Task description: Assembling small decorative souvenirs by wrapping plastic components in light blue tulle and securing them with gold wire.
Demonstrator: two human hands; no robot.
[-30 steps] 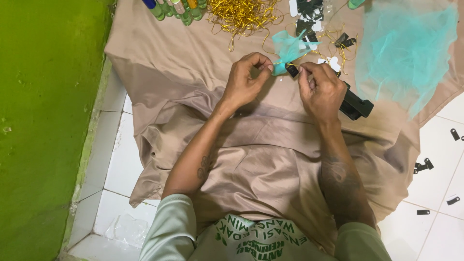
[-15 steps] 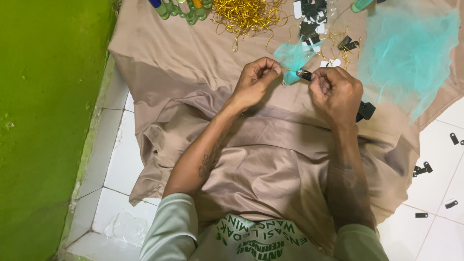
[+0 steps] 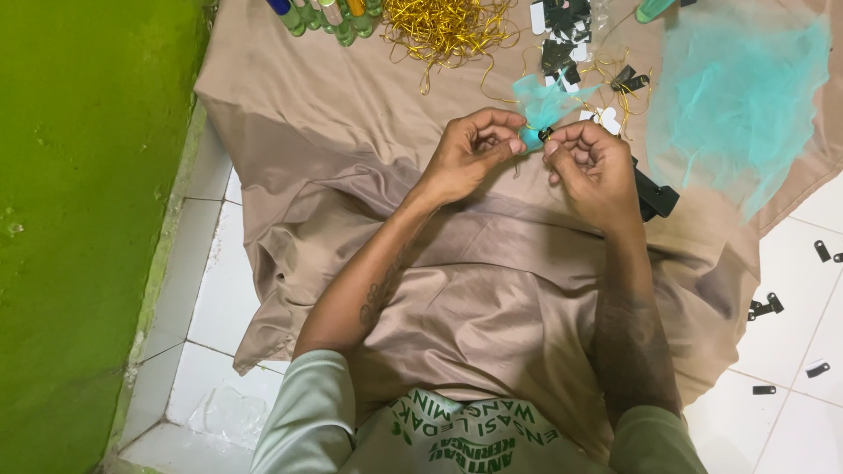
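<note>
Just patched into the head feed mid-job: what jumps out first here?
At centre, the left hand and right hand pinch a small tuft of turquoise netting between them over a tan cloth. A larger sheet of turquoise netting lies top right, a gold wire tangle at the top edge, and a bright green wall fills the left.

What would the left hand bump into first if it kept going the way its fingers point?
Probably the right hand: the left hand points straight across at it, past the small teal net piece they pinch together.

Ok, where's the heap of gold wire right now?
In the head view, the loose heap of gold wire lies at the top centre of the beige cloth, between the row of small bottles on its left and the black clips on its right.
</note>
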